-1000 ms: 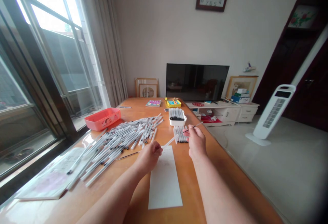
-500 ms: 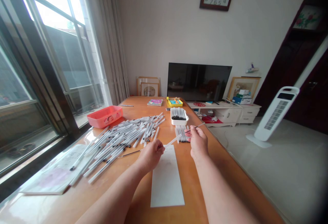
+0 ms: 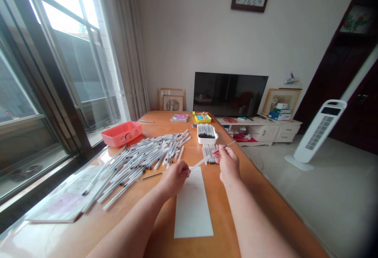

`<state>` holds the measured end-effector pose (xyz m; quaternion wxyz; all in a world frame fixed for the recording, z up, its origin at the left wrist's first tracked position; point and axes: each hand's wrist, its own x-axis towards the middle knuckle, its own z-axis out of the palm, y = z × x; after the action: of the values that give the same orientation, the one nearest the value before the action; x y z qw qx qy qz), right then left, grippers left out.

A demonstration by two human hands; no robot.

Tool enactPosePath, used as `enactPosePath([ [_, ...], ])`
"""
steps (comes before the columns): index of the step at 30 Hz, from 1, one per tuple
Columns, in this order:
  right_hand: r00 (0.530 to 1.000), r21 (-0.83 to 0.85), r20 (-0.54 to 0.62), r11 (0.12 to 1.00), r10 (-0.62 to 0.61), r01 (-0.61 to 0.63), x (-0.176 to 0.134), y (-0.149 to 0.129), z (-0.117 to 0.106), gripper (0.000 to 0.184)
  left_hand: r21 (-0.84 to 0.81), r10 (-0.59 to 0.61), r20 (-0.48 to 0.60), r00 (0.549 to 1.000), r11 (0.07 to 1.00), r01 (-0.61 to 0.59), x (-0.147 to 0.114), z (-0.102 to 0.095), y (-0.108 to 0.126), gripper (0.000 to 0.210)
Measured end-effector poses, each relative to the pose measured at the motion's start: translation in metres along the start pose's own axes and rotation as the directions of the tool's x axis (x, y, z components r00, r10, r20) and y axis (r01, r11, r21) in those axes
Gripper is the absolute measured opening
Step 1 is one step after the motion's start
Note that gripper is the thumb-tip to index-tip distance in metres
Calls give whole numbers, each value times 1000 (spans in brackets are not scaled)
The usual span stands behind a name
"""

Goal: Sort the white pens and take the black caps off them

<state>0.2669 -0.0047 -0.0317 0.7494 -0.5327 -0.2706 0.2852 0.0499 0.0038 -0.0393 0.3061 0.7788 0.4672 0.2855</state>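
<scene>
Centrally, the left hand (image 3: 175, 177) is closed on a translucent tube (image 3: 200, 162), and the right hand (image 3: 228, 163) pinches a thin rod (image 3: 229, 143) nearly in line with it, both near the paper strip's (image 3: 193, 206) far end; left, a pen heap (image 3: 147, 151) covers part of the surface (image 3: 220, 210).

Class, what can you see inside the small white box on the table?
The white box holds pale tubes, their black ends facing the viewer. Anything beneath that top layer is covered.
</scene>
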Motion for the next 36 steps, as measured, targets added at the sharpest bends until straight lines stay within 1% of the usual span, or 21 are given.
enactPosePath([
  [5, 1000, 3, -14, 1000, 19, -19, 1, 0, 0, 32, -28, -10, -14, 1000, 1000, 10, -1, -1, 3, 8],
  [9, 1000, -9, 6, 1000, 5, -5, -1, 0, 1, 32, -36, -15, -19, 1000, 999, 15, -1, 0, 4, 9],
  [12, 999, -25, 44, 1000, -2, 3, -6, 0, 4, 34, -49, -23, -15, 1000, 999, 22, -1, 0, 3, 10],
  [16, 991, -59, 132, 998, 14, -6, -13, -1, 8, 35, -73, -23, -14, 1000, 997, 22, 0, 3, 0, 11],
  [20, 980, -83, 195, 996, 30, -14, -19, -1, 11, 35, -121, -16, -16, 1000, 993, 14, 2, 7, -4, 16],
  [26, 937, -102, 345, 995, 48, -13, -29, -4, 14, 42, -241, -73, -31, 997, 969, 64, 0, 9, 2, 22],
  [28, 929, -94, 368, 995, 49, -15, -32, -4, 15, 45, -305, -78, -32, 996, 950, 65, -2, 8, 5, 24],
  [31, 922, -77, 381, 996, 76, -51, -36, -4, 17, 50, -393, -72, -31, 997, 918, 54, -3, 7, 8, 28],
  [33, 907, -96, 411, 994, 95, -60, -39, -4, 18, 48, -437, -78, -33, 996, 898, 56, -3, 6, 9, 30],
  [36, 860, -165, 500, 986, 99, -17, -47, -6, 20, 38, -489, -95, -33, 995, 870, 67, -3, 6, 8, 33],
])
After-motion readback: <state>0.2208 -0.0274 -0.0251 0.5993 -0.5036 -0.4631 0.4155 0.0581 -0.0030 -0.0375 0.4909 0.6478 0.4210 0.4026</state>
